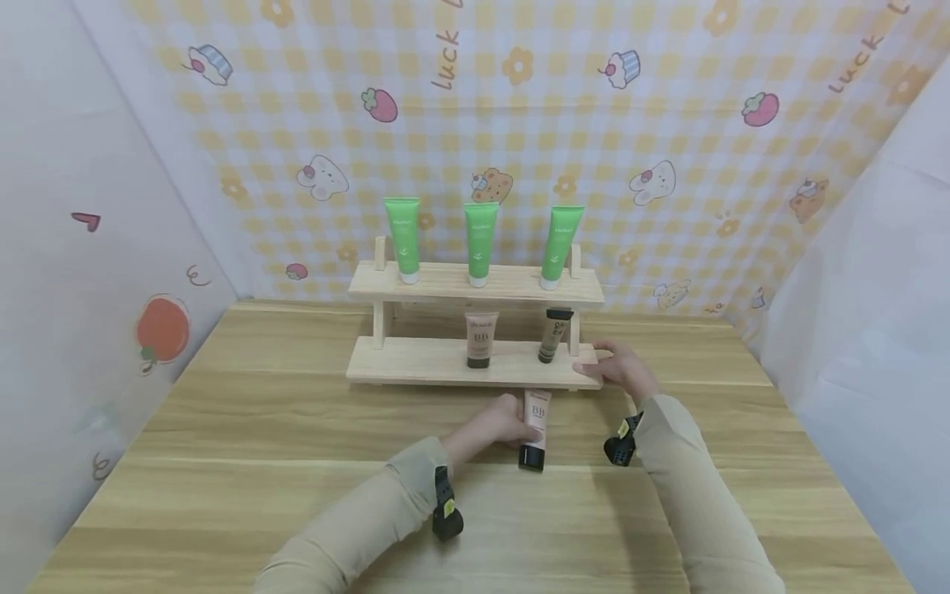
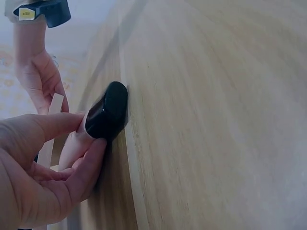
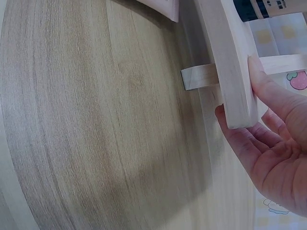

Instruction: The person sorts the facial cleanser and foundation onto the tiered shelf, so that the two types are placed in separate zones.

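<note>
My left hand [image 1: 499, 422] pinches a pink BB cream tube [image 1: 538, 410] with a black cap, in front of the two-tier wooden shelf [image 1: 423, 363]. In the left wrist view, thumb and fingers close round the tube just behind its black cap [image 2: 109, 109], which lies at the tabletop. My right hand [image 1: 622, 368] grips the right end of the lower board [image 3: 235, 72], thumb on top and fingers beneath. On that board stand another pink BB cream tube [image 1: 481, 340] in the middle and a small dark-capped tube [image 1: 552, 337], tilted, near the right support.
On the upper board stand three green tubes with white caps: a left one [image 1: 404, 239], a middle one [image 1: 480, 243] and a right one [image 1: 561, 246]. A patterned cloth [image 1: 564, 99] hangs behind the shelf. White sheets flank the wooden table [image 1: 297, 462].
</note>
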`<move>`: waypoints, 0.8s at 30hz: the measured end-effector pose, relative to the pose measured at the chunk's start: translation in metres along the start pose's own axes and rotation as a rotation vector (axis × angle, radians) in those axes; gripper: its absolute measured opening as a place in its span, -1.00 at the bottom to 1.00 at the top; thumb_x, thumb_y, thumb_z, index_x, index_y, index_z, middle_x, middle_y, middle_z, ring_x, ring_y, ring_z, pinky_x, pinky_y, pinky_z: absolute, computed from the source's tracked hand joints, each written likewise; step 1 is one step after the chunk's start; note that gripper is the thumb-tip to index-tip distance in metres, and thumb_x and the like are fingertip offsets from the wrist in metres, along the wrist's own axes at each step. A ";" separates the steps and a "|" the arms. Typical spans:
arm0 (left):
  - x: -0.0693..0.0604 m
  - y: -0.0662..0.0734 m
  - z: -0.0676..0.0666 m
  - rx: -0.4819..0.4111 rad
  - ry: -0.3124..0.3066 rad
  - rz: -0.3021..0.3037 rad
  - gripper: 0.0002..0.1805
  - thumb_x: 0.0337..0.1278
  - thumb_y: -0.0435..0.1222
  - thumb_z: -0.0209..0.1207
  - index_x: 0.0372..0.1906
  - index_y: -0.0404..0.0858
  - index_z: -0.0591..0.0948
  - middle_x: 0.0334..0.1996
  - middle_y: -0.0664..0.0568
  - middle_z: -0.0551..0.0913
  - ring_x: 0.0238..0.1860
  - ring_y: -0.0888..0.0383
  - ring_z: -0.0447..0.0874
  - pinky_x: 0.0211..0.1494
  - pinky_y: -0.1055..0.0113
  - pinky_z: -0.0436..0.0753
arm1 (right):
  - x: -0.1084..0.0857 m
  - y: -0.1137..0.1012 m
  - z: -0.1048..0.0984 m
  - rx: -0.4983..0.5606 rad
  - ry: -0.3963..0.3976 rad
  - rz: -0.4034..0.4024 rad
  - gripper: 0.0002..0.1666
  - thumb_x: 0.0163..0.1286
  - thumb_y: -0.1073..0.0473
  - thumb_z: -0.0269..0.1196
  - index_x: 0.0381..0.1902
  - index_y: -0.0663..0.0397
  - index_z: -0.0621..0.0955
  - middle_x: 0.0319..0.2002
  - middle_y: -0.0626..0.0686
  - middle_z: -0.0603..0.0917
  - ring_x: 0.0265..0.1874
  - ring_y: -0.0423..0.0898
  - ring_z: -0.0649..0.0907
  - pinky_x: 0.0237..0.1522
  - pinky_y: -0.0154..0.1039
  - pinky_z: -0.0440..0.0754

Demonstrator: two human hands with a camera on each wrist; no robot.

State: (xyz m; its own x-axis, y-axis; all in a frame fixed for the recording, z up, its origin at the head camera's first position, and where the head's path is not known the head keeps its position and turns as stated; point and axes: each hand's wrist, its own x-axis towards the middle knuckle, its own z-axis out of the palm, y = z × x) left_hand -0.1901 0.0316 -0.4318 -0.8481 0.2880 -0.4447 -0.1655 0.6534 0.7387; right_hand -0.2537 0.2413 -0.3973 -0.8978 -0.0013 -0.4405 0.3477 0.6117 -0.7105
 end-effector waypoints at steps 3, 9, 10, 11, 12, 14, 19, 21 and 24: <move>-0.002 -0.001 0.001 -0.057 -0.019 -0.006 -0.77 -0.20 -0.36 0.35 -0.45 -0.39 0.55 -0.61 -0.04 0.59 -0.65 0.19 0.52 -0.58 0.44 0.59 | 0.000 0.001 0.001 -0.013 0.002 -0.003 -0.06 0.17 0.01 0.29 0.34 0.28 0.11 0.19 0.44 0.35 0.18 0.22 0.42 0.25 -0.03 0.37; -0.008 -0.004 0.000 -0.027 -0.053 -0.030 -0.78 -0.23 -0.35 0.37 -0.54 -0.37 0.54 -0.60 -0.06 0.60 -0.64 0.17 0.55 -0.53 0.42 0.62 | 0.001 0.003 0.002 0.000 -0.012 -0.008 -0.06 0.17 0.03 0.29 0.34 0.29 0.10 0.18 0.45 0.36 0.17 0.22 0.43 0.26 -0.03 0.37; -0.009 -0.004 -0.001 -0.017 -0.058 -0.027 -0.78 -0.23 -0.35 0.37 -0.56 -0.37 0.54 -0.61 -0.06 0.61 -0.64 0.16 0.57 -0.52 0.42 0.62 | 0.001 0.003 0.002 0.013 -0.016 -0.008 -0.06 0.17 0.04 0.29 0.34 0.29 0.09 0.18 0.45 0.36 0.17 0.23 0.43 0.25 -0.03 0.38; -0.010 -0.004 -0.002 -0.013 -0.062 -0.020 -0.78 -0.23 -0.35 0.37 -0.56 -0.37 0.54 -0.61 -0.06 0.61 -0.62 0.15 0.58 -0.51 0.42 0.63 | 0.000 0.002 0.001 0.027 -0.022 -0.010 -0.06 0.18 0.05 0.28 0.35 0.30 0.08 0.18 0.46 0.35 0.16 0.23 0.44 0.25 -0.03 0.39; -0.012 -0.004 -0.003 -0.017 -0.072 -0.016 -0.79 -0.22 -0.35 0.36 -0.56 -0.36 0.54 -0.61 -0.05 0.61 -0.61 0.16 0.59 -0.51 0.42 0.63 | 0.000 0.002 0.001 0.044 -0.025 -0.010 -0.06 0.18 0.07 0.29 0.35 0.30 0.07 0.18 0.46 0.35 0.16 0.23 0.44 0.25 -0.04 0.39; -0.015 -0.004 -0.005 -0.028 -0.079 -0.002 -0.80 -0.22 -0.36 0.36 -0.55 -0.36 0.55 -0.59 -0.05 0.62 -0.58 0.15 0.62 -0.48 0.41 0.64 | -0.001 0.001 0.001 0.070 -0.029 -0.012 -0.06 0.18 0.09 0.28 0.35 0.32 0.06 0.18 0.48 0.34 0.14 0.22 0.46 0.24 -0.05 0.41; -0.019 -0.006 -0.007 -0.092 -0.071 0.033 -0.78 -0.23 -0.37 0.36 -0.45 -0.40 0.56 -0.52 -0.08 0.61 -0.51 0.11 0.61 -0.41 0.34 0.66 | -0.001 0.000 0.001 0.078 -0.030 -0.015 -0.06 0.18 0.09 0.29 0.35 0.32 0.06 0.17 0.47 0.36 0.11 0.19 0.50 0.22 -0.06 0.43; -0.020 -0.007 -0.008 -0.096 -0.062 0.064 -0.76 -0.23 -0.38 0.36 -0.41 -0.41 0.56 -0.49 -0.09 0.61 -0.49 0.11 0.59 -0.39 0.33 0.65 | -0.001 0.001 0.000 0.071 -0.026 -0.013 -0.06 0.17 0.09 0.29 0.34 0.31 0.08 0.17 0.47 0.36 0.10 0.18 0.51 0.21 -0.06 0.44; -0.023 -0.008 -0.012 -0.089 -0.048 0.116 -0.71 -0.23 -0.39 0.35 -0.32 -0.44 0.56 -0.45 -0.12 0.61 -0.46 0.11 0.58 -0.36 0.32 0.65 | 0.001 0.002 0.000 0.064 -0.020 -0.015 -0.08 0.17 0.09 0.29 0.34 0.31 0.09 0.16 0.47 0.37 0.08 0.16 0.53 0.20 -0.07 0.45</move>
State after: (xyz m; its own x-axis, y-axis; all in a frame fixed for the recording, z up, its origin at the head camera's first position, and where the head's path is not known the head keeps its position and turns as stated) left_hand -0.1756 0.0112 -0.4217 -0.8393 0.3924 -0.3762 -0.1137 0.5500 0.8274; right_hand -0.2536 0.2422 -0.3988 -0.8976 -0.0260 -0.4399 0.3517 0.5593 -0.7507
